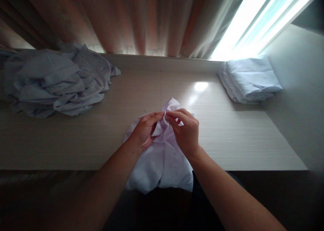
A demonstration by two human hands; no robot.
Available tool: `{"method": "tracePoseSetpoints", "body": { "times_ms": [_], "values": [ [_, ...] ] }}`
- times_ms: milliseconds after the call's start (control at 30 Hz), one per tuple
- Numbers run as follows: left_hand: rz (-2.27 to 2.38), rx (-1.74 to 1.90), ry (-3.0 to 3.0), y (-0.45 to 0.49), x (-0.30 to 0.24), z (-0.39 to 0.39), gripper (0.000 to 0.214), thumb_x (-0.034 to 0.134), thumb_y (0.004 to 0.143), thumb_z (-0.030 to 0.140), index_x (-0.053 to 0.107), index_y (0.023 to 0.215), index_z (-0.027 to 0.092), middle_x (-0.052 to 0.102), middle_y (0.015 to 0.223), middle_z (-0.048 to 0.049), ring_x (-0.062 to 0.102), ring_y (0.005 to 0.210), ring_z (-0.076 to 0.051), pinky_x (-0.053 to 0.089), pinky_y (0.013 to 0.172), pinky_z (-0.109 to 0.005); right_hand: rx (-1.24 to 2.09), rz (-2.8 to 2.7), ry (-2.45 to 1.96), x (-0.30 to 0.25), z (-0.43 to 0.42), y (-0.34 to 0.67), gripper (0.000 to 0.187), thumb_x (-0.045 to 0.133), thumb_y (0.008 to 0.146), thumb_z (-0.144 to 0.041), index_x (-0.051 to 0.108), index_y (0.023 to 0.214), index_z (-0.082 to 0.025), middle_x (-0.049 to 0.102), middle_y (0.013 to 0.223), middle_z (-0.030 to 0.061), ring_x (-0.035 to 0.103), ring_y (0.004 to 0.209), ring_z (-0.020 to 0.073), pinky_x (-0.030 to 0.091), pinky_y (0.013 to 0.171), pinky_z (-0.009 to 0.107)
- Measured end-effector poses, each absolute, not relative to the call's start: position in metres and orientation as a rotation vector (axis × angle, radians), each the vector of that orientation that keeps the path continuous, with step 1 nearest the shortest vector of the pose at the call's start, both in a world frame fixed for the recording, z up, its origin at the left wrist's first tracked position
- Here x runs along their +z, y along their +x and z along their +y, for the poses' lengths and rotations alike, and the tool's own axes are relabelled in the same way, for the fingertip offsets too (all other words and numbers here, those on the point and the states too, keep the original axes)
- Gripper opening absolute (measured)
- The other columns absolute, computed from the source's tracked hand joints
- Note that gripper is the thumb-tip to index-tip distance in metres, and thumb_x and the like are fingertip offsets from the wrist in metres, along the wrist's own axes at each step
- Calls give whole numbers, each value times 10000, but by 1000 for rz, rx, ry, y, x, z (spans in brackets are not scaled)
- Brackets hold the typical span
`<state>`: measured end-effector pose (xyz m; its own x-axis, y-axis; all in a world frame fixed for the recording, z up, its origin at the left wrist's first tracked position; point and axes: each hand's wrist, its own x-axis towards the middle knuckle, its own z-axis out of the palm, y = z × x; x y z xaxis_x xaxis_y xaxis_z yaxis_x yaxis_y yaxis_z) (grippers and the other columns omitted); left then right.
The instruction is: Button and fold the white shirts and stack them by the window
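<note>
A white shirt (162, 168) lies at the front of the table, its lower end hanging over the edge. Its collar part is bunched up between my two hands. My left hand (146, 129) is closed on the cloth, thumb and fingers pinching it near the top. From the other side my right hand (186, 128) pinches the same spot with thumb and forefinger, the fingertips of both hands almost touching. A seam line runs down the shirt below them. Whether a button sits between the fingertips is too small to tell.
A loose heap of crumpled white cloth (60, 79) lies at the back left of the pale table (227, 133). Folded white garments (250, 79) are stacked at the back right, beside a side panel (298, 89). Curtains (141, 21) hang behind, with a bright window (253, 25) at upper right.
</note>
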<state>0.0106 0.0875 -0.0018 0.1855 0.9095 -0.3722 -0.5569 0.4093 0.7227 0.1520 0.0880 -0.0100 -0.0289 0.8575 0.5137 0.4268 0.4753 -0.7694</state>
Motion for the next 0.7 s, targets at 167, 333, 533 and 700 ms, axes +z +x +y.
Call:
{"method": "tracePoseSetpoints", "body": {
  "times_ms": [167,333,533,700],
  "values": [
    [955,1170,549,13,-7,88,253,830,685,318,711,837,154,641,660,22,534,530,-77,387,495,-195,483,-1667,-1115,-9,88,153,134,645,913,-176,749,979,-228,706,916,26,641,787,141,540,731,305],
    [1101,1303,770,15,-10,89,189,782,742,340,726,777,163,654,677,10,545,569,-90,403,527,-205,470,-1682,-1113,-10,88,154,139,642,909,-159,746,975,-222,700,905,22,639,785,138,537,725,302],
    [1329,1332,1284,8,-3,87,190,700,838,346,768,810,170,717,772,-25,614,696,-130,458,625,-218,473,-1694,-1104,-10,88,153,149,633,915,-165,743,999,-222,695,914,23,631,768,128,539,710,291],
    [1364,1305,1386,7,1,85,170,723,818,329,774,836,168,741,815,-42,649,723,-154,478,649,-230,485,-1696,-1086,-9,88,152,147,629,917,-173,742,1002,-212,680,903,22,623,750,119,529,668,275]
  ]
}}
